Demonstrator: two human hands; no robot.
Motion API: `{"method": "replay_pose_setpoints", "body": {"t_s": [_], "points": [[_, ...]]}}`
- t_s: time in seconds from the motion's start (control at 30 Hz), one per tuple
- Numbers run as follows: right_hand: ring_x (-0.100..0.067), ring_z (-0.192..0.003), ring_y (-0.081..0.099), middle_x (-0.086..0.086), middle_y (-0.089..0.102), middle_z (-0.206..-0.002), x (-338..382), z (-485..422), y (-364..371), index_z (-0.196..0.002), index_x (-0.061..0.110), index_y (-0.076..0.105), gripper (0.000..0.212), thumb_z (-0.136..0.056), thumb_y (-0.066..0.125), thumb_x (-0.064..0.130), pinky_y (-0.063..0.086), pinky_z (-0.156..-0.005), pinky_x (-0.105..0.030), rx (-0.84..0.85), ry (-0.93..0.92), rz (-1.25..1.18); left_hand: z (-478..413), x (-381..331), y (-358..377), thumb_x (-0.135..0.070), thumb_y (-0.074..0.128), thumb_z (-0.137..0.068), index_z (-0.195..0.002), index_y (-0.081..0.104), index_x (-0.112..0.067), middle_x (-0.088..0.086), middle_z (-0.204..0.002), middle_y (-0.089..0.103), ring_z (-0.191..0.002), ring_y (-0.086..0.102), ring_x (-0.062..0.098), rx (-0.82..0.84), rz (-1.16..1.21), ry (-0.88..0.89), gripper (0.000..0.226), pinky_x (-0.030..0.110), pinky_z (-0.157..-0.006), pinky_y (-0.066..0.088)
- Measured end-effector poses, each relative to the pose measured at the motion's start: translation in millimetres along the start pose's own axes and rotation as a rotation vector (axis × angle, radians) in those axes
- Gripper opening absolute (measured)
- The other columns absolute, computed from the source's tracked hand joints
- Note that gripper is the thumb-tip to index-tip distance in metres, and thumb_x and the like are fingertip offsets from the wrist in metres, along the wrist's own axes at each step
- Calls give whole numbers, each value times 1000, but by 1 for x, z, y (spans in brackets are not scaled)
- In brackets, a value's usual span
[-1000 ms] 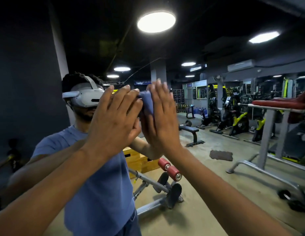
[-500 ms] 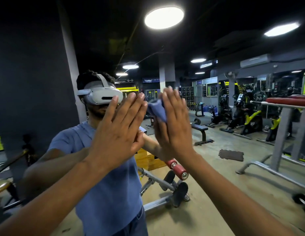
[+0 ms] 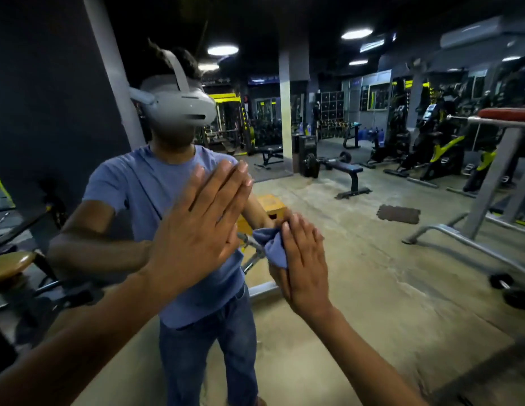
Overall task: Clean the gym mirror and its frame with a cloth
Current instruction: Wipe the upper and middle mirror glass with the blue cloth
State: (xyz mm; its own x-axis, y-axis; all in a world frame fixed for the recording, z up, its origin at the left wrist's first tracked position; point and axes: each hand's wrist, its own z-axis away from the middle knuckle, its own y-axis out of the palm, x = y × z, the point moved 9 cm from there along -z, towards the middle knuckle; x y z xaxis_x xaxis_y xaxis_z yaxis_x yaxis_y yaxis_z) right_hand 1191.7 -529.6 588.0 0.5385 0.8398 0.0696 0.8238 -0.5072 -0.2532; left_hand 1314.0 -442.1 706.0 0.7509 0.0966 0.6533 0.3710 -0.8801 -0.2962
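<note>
The mirror [image 3: 372,259] fills the whole frame. Left of the middle, the left hand [image 3: 196,230] lies flat on it, fingers straight. Just right, the right hand [image 3: 302,259] presses a bunched blue cloth [image 3: 270,247] on the glass, fingers straight.

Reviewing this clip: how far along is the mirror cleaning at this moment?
Done: cannot tell; the mirror shows no obvious streaks. In hand: the right hand presses the blue cloth flat on the glass, and the left hand rests flat beside it. Left: the frame, which is not in view.
</note>
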Motion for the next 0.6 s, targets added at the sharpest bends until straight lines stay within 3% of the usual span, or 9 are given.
{"method": "replay_pose_setpoints", "body": {"t_s": [0.17,0.23,0.33,0.47,0.6], "points": [[-40,-158,23,-25,28,-167,-23,-24,-16,-156,-10,33,63,-105,45,23,25,-124,-62,-267,428,-84,10,-8,3,-23,29,-110,-166,21,3,23,-174,19,-160,19,43,9,-15,-37,62,60,-132,10],[-42,-158,21,-25,27,-167,7,-14,0,-158,-7,30,62,-106,48,21,22,-126,-61,-221,353,-123,15,-11,5,-22,31,-110,-166,21,3,23,-173,20,-160,19,43,16,-6,-53,62,61,-131,13],[-35,-161,16,-14,17,-172,42,49,36,-161,1,25,70,-102,60,15,20,-127,-60,1,170,-109,28,-30,11,-23,35,-108,-165,24,5,23,-172,23,-159,25,42,47,-34,61,64,62,-128,24],[-32,-161,17,-8,11,-176,26,118,44,-164,8,20,62,-109,41,29,23,-125,-63,102,173,-63,42,-41,15,-24,39,-107,-163,30,4,22,-172,27,-159,28,41,54,-22,124,63,61,-128,26],[-25,-162,13,-2,9,-176,-30,96,17,-166,13,13,61,-113,32,37,23,-126,-62,-180,681,-103,47,-45,19,-28,36,-108,-165,28,2,22,-172,25,-159,26,41,68,-2,156,65,63,-127,28]]}}
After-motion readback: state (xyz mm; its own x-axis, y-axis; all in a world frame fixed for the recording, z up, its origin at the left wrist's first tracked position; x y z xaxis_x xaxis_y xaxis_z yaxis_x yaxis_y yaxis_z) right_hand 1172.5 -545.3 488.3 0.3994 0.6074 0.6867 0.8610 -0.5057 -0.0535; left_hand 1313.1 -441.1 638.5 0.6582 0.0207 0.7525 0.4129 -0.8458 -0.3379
